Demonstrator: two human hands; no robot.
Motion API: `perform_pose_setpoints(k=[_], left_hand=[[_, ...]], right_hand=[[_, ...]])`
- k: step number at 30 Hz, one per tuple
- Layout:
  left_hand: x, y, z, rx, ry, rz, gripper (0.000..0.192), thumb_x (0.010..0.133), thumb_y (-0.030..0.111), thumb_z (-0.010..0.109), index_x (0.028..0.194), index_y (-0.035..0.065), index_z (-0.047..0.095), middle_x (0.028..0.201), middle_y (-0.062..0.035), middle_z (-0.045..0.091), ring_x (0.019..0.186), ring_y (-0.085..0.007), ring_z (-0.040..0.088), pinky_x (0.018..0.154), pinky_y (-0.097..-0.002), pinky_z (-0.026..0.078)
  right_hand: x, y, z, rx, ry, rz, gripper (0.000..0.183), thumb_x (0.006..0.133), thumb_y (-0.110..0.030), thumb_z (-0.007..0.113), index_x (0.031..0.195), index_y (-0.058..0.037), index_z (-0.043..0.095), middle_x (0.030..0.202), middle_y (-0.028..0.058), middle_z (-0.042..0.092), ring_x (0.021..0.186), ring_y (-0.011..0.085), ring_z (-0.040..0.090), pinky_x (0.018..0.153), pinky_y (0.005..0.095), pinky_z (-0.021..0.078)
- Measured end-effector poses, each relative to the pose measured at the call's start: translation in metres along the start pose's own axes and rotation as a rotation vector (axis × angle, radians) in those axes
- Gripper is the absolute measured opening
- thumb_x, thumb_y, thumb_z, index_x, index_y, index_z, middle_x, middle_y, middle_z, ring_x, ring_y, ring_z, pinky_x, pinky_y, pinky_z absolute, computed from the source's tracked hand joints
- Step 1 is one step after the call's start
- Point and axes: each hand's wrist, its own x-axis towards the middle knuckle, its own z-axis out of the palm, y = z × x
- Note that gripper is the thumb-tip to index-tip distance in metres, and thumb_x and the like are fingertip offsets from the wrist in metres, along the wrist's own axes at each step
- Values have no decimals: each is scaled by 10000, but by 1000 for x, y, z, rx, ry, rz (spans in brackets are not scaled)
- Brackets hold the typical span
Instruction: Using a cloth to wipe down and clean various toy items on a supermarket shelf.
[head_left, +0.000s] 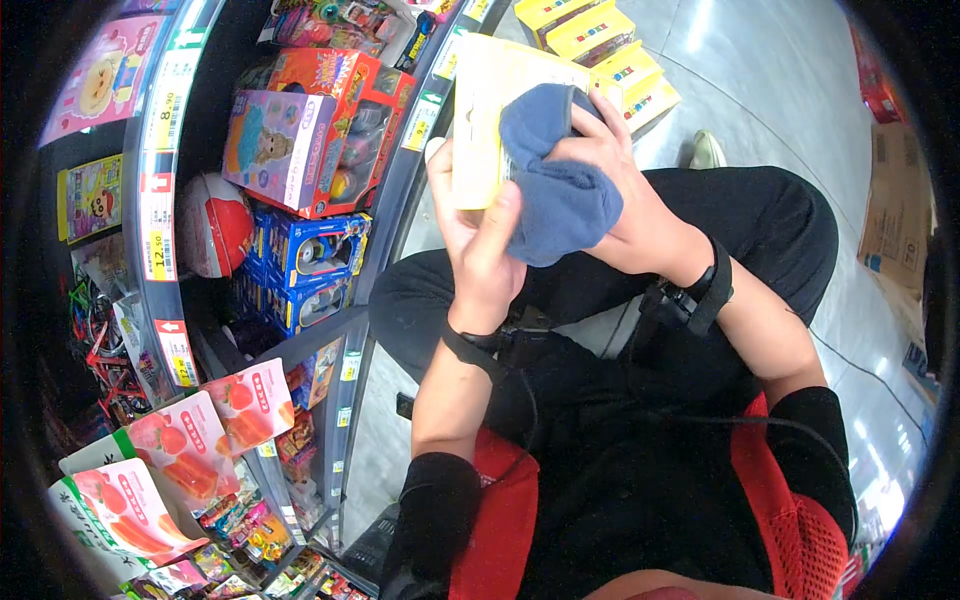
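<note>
A yellow cardboard box is gripped in my left hand, its thumb along the near edge and its fingers at the left side. My right hand holds a crumpled blue-grey cloth against the right part of the box. The cloth covers some of that face, and the right fingers are partly tucked into its folds. Just beyond my hands, several similar yellow boxes stand in a row on the grey floor.
Shelves at the left carry boxed toys, such as a red toy box, blue toy boxes and a red-and-white ball. A shelf edge runs close beside my left hand. A cardboard carton stands at the right. A thin cable crosses the floor.
</note>
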Motion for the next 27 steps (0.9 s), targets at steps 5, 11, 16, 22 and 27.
perform_pose_setpoints(k=[5, 11, 16, 22, 27], left_hand=[[4, 7, 2, 43, 39, 75, 649, 836, -10, 668, 1405, 17, 357, 1296, -105, 516, 1209, -188, 513, 1026, -338, 406], [6, 9, -14, 54, -27, 119, 576, 863, 33, 660, 1376, 20, 398, 1277, -111, 541, 1182, -203, 553, 1018, -351, 438], [16, 12, -18, -47, 304, -38, 407, 1048, 274, 470, 1365, 20, 450, 1315, -143, 578, 1198, -261, 592, 1004, -406, 495], [9, -14, -9, 500, 278, 23, 487, 1070, 243, 433, 1490, 11, 347, 1441, -138, 482, 1310, -202, 479, 1093, -361, 381], [1, -10, 0, -49, -64, -218, 746, 989, 382, 573, 1548, 41, 214, 1534, -114, 374, 1413, -250, 375, 1179, -413, 265]], right_hand=[[4, 5, -5, -132, 126, 71, 714, 702, -186, 773, 1329, -63, 455, 1311, 174, 517, 1370, 394, 393, 1175, 541, 208], [17, 12, -18, 823, 303, 512, 378, 972, -242, 640, 1260, -9, 565, 1245, 81, 605, 1151, 179, 578, 1021, 334, 443], [-1, 9, 1, 1672, 148, 723, 442, 1045, -369, 496, 1366, -68, 535, 1292, 36, 613, 1167, 122, 589, 1038, 305, 456], [1, 4, -4, 1712, 109, 838, 473, 1037, -344, 524, 1414, -63, 481, 1349, 68, 559, 1227, 147, 547, 1057, 308, 433], [5, -11, -3, 1122, 118, 694, 508, 985, -247, 610, 1408, -13, 455, 1313, 98, 543, 1238, 239, 521, 1082, 328, 382]])
